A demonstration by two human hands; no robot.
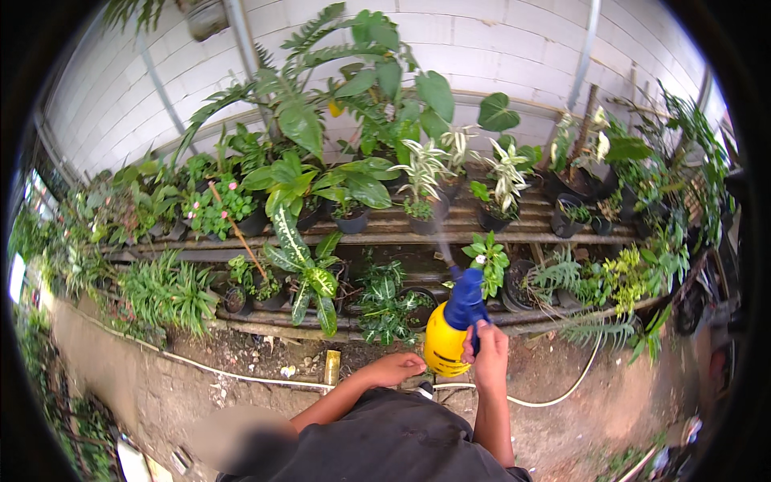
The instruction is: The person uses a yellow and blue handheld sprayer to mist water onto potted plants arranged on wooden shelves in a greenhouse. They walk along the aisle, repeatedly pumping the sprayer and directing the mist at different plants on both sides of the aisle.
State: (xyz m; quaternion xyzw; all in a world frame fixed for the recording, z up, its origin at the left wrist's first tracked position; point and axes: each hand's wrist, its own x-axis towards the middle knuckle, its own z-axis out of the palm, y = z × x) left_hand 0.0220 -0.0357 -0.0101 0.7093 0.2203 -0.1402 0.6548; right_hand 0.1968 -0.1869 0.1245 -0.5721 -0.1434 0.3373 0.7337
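In my right hand (490, 345) is a yellow pump spray bottle (446, 341) with a blue head and trigger handle. My fingers wrap round the blue handle, and the nozzle points away toward the shelves. A faint streak of mist rises from the nozzle in front of a white-and-green leafed plant (423, 173). My left hand (395, 369) hovers just left of the bottle's base, loosely bent and holding nothing. Closest to the nozzle are a green potted plant with a white flower (490, 261) and a silvery-leafed plant (389, 301).
Tiered wooden shelves (530, 233) carry many potted plants. Behind them rises a white block wall (514, 48). A pale hose (241, 377) runs across the dirt floor (112, 353). A yellowish block (332, 367) stands near the lower shelf.
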